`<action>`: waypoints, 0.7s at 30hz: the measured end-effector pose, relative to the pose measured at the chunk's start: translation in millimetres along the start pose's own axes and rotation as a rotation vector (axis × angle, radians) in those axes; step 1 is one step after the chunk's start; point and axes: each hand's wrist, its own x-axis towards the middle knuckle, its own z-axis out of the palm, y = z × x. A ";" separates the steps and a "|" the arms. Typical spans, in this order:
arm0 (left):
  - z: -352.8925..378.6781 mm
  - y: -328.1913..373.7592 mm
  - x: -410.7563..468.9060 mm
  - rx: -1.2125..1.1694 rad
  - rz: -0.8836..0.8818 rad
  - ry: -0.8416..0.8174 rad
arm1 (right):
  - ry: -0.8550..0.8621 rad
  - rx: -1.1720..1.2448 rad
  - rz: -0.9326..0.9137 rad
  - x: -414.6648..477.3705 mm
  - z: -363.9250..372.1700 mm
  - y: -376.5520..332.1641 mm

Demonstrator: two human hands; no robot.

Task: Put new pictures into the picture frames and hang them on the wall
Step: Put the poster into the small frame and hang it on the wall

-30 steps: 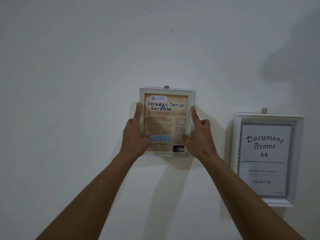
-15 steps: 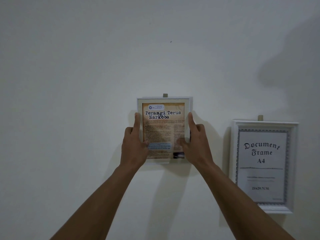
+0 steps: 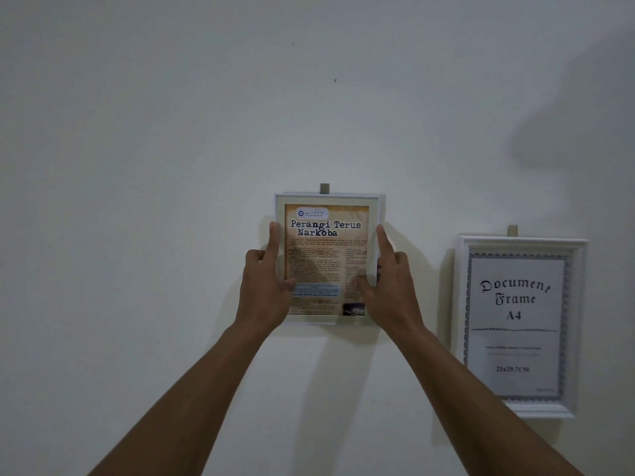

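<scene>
A small white picture frame (image 3: 328, 201) holds a brown poster headed "Perangi Terus Narkoba" and sits flat against the white wall. A tan hanging tab (image 3: 324, 188) sticks up above its top edge. My left hand (image 3: 264, 286) grips the frame's left side, index finger stretched up along the edge and thumb on the glass. My right hand (image 3: 388, 286) grips the right side the same way. The frame's lower corners are hidden behind my hands.
A larger white frame (image 3: 573, 324) with a "Document Frame A4" sheet hangs on the wall to the right, lower than the small one, under its own tab (image 3: 512, 230). A small dark nail (image 3: 335, 80) sits in the wall well above the small frame.
The small frame and both hands sit lower in view than a second ago, and the nail too, so the view has tilted. Both grips are unchanged.
</scene>
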 end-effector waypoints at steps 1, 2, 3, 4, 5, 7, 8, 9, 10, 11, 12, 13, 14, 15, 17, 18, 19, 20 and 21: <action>0.3 -0.2 -1.0 0.003 0.001 -0.002 | 0.004 0.003 -0.004 -1.5 0.8 1.5; 0.5 -0.5 -2.0 0.002 0.002 -0.003 | 0.007 0.005 -0.007 -2.4 1.3 2.8; 1.0 -1.1 -2.9 0.001 0.003 -0.005 | 0.008 0.007 -0.010 -3.2 1.4 4.3; 1.2 -2.1 -3.8 0.000 0.005 -0.007 | 0.008 0.007 -0.013 -3.5 1.3 5.2; 1.8 -3.3 -4.8 -0.002 0.007 -0.008 | 0.005 0.005 -0.018 -4.0 1.2 5.7; 2.7 -4.5 -5.7 -0.003 0.017 0.006 | 0.003 0.002 -0.029 -3.9 0.5 5.9; 2.8 -3.8 -5.3 -0.001 0.024 0.012 | 0.005 0.004 -0.031 -3.4 -0.1 5.9; 2.7 -2.2 -4.4 0.001 0.031 0.016 | 0.010 0.006 -0.032 -2.5 -0.7 5.7; 2.4 0.2 -2.6 0.001 0.038 0.019 | 0.017 0.008 -0.033 -1.1 -1.7 5.0; 1.8 2.4 -0.3 -0.002 0.044 0.022 | 0.024 0.009 -0.034 0.9 -3.1 3.9; 1.1 4.6 2.4 -0.006 0.050 0.026 | 0.028 0.010 -0.035 3.2 -4.8 2.3; 0.8 6.2 4.9 -0.009 0.052 0.030 | 0.025 0.010 -0.036 5.6 -6.7 0.5; 0.0 7.0 6.8 -0.010 0.049 0.033 | 0.014 0.009 -0.035 8.1 -8.2 -1.3; -0.4 7.1 8.4 -0.017 0.039 0.034 | -0.002 0.005 -0.036 10.2 -9.4 -3.1; -0.7 5.2 8.7 -0.031 0.011 0.032 | -0.036 -0.016 -0.045 13.2 -9.4 -5.5; -0.6 3.8 7.6 -0.027 0.004 0.033 | -0.048 -0.027 -0.048 13.5 -8.4 -6.0; -0.4 2.5 6.5 -0.021 0.003 0.035 | -0.056 -0.031 -0.049 13.3 -7.0 -5.8; 0.3 1.3 6.0 -0.017 0.005 0.033 | -0.060 -0.028 -0.044 12.7 -6.0 -5.3; 0.8 0.8 6.1 -0.017 0.005 0.029 | -0.061 -0.026 -0.041 11.9 -5.0 -4.5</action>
